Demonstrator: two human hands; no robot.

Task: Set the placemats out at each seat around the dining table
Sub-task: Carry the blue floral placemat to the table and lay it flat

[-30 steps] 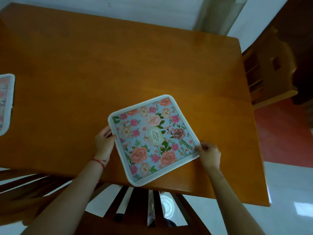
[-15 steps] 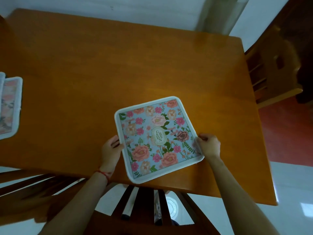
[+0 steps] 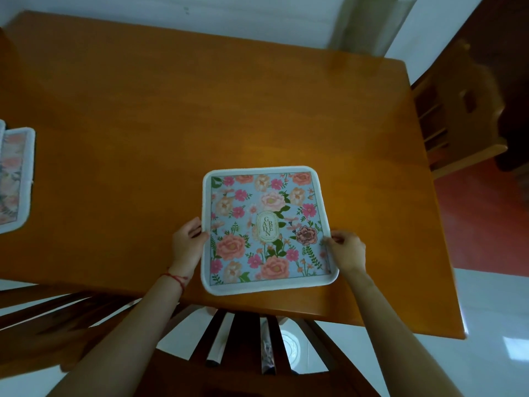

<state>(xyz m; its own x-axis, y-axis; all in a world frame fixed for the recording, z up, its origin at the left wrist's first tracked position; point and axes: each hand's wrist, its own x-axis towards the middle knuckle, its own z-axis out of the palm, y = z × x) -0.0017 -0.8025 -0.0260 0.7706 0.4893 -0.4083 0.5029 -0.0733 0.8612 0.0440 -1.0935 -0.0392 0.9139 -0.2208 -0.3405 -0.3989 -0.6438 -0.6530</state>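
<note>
A floral placemat (image 3: 266, 227) with a white border lies flat on the orange wooden dining table (image 3: 143, 124), close to the near edge and roughly square to it. My left hand (image 3: 187, 243) pinches its left border. At the mat's right border my right hand (image 3: 347, 249) grips the edge with closed fingers. More floral placemats (image 3: 14, 179) lie at the table's far left, cut off by the frame.
A dark wooden chair back (image 3: 252, 348) stands right below the mat at the near edge. Another chair (image 3: 74, 319) is at the lower left, and a lighter wooden chair (image 3: 458, 110) at the table's right side. A white wall runs behind the table.
Both hands have turned the placemat from a skewed, diamond-like angle until its sides line up with the table's near edge. The placemats at the left show more in view.
</note>
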